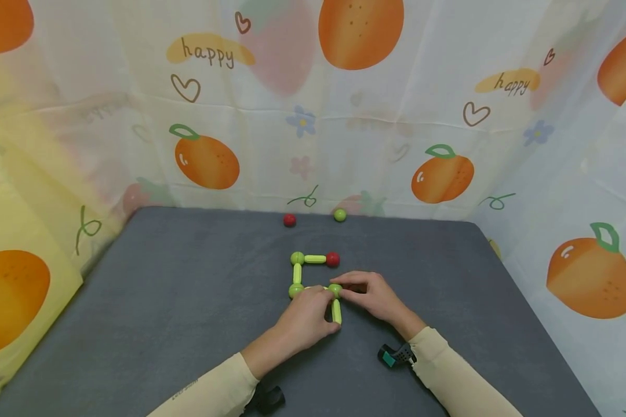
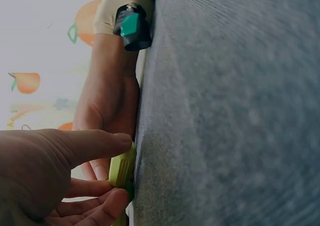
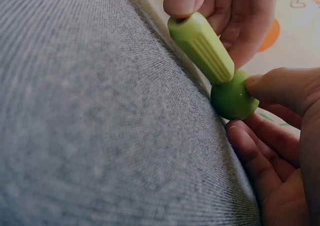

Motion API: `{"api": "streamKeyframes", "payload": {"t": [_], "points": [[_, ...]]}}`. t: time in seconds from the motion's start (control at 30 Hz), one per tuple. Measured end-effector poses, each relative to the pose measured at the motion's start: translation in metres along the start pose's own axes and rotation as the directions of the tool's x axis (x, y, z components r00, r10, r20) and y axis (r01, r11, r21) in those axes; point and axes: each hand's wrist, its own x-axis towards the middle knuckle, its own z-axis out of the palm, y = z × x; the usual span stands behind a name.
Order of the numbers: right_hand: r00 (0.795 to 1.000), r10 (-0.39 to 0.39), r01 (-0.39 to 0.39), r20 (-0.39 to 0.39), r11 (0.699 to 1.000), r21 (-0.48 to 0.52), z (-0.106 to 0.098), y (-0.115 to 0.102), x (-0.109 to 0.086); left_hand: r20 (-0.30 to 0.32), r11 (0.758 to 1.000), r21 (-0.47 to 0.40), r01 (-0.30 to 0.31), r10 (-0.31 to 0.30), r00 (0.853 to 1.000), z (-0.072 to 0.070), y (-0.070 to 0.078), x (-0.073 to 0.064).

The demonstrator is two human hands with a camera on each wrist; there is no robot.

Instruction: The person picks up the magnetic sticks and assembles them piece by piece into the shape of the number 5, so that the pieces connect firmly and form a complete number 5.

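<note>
A chain of light-green rods and balls lies on the grey table. My right hand pinches the green ball at the chain's near right corner between thumb and fingers. Joined to that ball, a short ribbed rod points toward me. My left hand grips this rod, its thumb at the free end and its fingers near the ball. Beneath the left hand a horizontal rod is mostly hidden. Farther left are a green ball, an upright rod, and another green ball. A top rod ends at a red ball.
Along the table's far edge lie a loose red ball and a loose green ball. A curtain printed with oranges hangs behind and at both sides. Black wrist cameras sit under both sleeves, one at the right wrist.
</note>
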Motion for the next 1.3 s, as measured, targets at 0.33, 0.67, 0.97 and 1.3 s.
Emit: {"api": "streamKeyframes", "payload": {"t": [0.33, 0.67, 0.97, 1.3], "points": [[1.000, 0.011, -0.011, 0.002, 1.000, 0.000, 0.000, 0.001, -0.001, -0.016, 1.000, 0.013, -0.001, 0.001, 1.000, 0.001, 0.001, -0.001], [1.000, 0.000, 0.000, 0.008, 1.000, 0.009, 0.000, 0.003, -0.003, -0.012, 0.990, 0.067, -0.128, 0.129, 0.992, 0.006, 0.000, -0.002], [1.000, 0.017, -0.017, 0.000, 0.999, -0.030, 0.000, -0.001, 0.000, -0.041, 0.984, 0.071, -0.163, 0.166, 0.985, 0.005, -0.002, -0.001], [1.000, 0.024, -0.024, -0.003, 0.999, -0.031, 0.000, 0.000, 0.001, -0.036, 0.994, -0.097, -0.041, 0.038, 0.999, -0.033, -0.017, 0.004]]}}
